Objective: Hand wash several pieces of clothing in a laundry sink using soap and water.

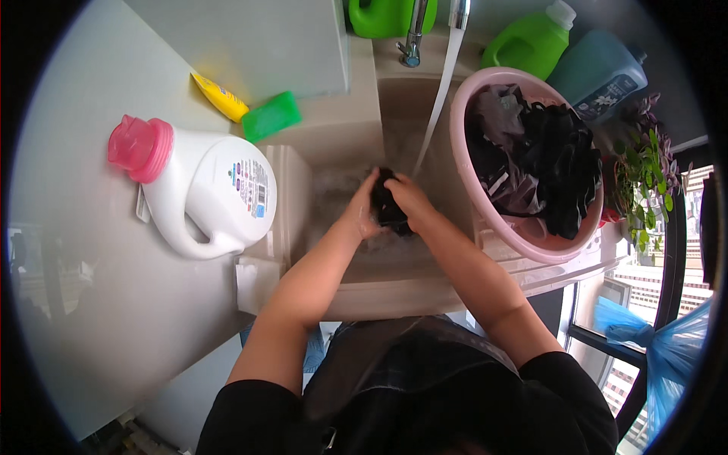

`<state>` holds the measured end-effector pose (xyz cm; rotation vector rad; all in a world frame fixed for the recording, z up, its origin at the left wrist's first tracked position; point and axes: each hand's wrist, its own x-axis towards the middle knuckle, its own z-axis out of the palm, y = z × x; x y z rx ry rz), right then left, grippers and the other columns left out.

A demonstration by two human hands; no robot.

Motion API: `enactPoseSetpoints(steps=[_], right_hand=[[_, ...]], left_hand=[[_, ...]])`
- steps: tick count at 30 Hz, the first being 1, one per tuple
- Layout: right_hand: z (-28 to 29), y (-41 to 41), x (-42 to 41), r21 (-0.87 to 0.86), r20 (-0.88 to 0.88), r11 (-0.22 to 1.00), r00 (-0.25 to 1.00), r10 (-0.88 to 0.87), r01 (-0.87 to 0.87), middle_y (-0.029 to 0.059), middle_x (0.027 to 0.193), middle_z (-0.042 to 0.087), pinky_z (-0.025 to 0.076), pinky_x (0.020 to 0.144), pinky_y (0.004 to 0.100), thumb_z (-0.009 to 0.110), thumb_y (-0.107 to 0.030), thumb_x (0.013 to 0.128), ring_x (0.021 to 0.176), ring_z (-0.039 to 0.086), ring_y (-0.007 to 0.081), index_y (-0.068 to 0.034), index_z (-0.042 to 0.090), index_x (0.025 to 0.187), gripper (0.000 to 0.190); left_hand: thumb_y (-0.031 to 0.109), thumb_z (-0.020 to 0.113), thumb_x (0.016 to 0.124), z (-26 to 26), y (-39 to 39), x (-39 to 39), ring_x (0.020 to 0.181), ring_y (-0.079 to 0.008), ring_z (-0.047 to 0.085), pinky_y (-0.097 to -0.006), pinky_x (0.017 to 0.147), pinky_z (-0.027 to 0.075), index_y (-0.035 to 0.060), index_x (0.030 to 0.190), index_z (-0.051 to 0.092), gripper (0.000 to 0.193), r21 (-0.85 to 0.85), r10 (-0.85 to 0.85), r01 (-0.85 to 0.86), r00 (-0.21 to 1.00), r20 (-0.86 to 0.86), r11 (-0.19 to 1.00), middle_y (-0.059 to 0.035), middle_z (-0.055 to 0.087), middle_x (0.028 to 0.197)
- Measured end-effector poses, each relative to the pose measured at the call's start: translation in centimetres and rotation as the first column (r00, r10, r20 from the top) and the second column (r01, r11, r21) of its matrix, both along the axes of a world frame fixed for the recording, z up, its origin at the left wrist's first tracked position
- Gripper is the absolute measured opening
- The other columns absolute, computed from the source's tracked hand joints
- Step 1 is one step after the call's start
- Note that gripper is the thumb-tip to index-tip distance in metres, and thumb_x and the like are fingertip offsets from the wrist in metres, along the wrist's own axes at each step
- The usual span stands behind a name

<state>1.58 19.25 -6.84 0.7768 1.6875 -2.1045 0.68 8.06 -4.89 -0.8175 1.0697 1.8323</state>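
My left hand [365, 210] and my right hand [410, 203] grip a dark wet cloth [388, 199] between them, low in the sink [398, 298]. Cloudy water lies around the hands. A stream of water [441, 99] runs from the chrome faucet [459, 14] and comes down just beyond my right hand. To the right, a pink plastic basin [462, 153] holds a heap of black and greyish-mauve garments [551, 153].
At left stand a white detergent jug [227, 187] with a pink cap, a green bar [272, 116] and a yellow tube [219, 96]. Green jugs [526, 42], a blue bottle [597, 74] and a potted plant [648, 182] border the basin. A second chrome tap [410, 51] is behind the sink.
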Motion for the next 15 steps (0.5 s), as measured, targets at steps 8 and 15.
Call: enactPoseSetpoints(steps=[8,15], right_hand=[[12.4,-2.4,3.3,0.791,-0.596,0.536,0.568,0.567,0.295,0.0128,0.104,0.057,0.043,0.08,0.0381,0.062,-0.025,0.075,0.096,0.051,0.0351,-0.009,0.062,0.098,0.027],[11.2,-1.8,4.9,0.347,-0.804,0.898,0.579,0.137,0.27,0.0245,0.143,0.017,0.022,0.106,0.0469,0.071,-0.035,0.074,0.132,0.018,0.0409,-0.008,0.039,0.133,0.073]], left_hand=[[0.047,0.038,0.088,7.7,-0.8,0.1,0.079,-0.0192,0.06,-0.0351,0.069,0.051,0.0124,0.086,0.058,0.04,0.64,0.353,-0.094,0.89,-0.29,0.763,-0.0044,0.061,0.088],[0.032,0.034,0.092,9.3,0.7,0.6,0.081,-0.019,0.062,-0.035,0.073,0.053,0.0096,0.095,0.058,0.033,0.469,0.334,-0.114,0.845,-0.418,0.876,-0.0046,0.061,0.089]])
